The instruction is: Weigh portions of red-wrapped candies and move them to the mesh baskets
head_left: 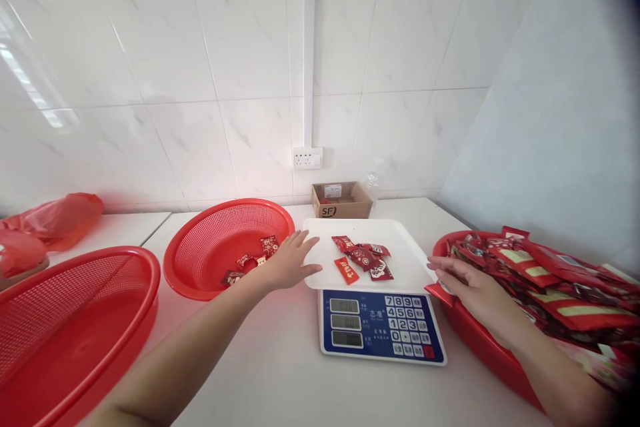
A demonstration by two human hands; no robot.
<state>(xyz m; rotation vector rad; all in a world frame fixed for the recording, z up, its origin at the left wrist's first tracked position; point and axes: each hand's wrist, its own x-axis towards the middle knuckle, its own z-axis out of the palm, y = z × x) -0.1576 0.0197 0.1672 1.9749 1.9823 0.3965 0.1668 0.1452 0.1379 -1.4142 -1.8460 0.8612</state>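
My left hand (290,260) has its fingers spread at the left edge of the scale's white tray (320,240), with nothing in it. Several small red snack packets (361,257) lie in a loose cluster on that tray. Below the tray is the scale's blue keypad panel (380,327), whose digits are too dim to read surely. At the tray's right edge my right hand (473,287) is closed on a small red packet (441,293), which is partly hidden under its fingers. Beside that hand, a red basket (493,353) is heaped with red packages (560,280).
A red mesh basket (200,240) left of the scale holds several red packets (270,245). Another red basket (115,320) stands at the near left. A cardboard box (345,210) sits behind the tray by the tiled wall. Red plastic bags (65,220) lie far left.
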